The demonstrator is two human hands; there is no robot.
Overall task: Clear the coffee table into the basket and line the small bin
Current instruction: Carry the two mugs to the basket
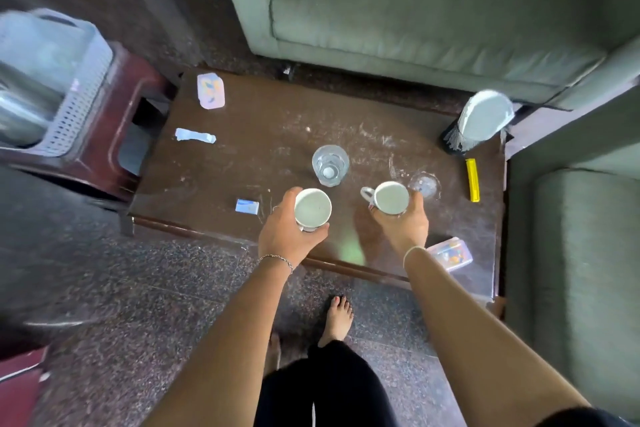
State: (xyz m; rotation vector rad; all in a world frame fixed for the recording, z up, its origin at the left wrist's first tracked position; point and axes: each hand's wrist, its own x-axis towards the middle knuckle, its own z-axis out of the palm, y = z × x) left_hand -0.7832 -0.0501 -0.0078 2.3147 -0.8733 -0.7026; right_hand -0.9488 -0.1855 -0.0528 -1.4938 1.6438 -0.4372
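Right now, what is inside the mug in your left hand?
The mug in the left hand shows a bare white interior down to its bottom; it looks empty. The hand covers its outer wall, so any handle is hidden.

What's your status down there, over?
Left hand grips left mug, right hand grips right mug. Middle glass, right glass, torn wrapper left on coffee table. Basket far left on stool.

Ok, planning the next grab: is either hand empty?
No, the left hand grips a mug and the right hand grips a second mug.
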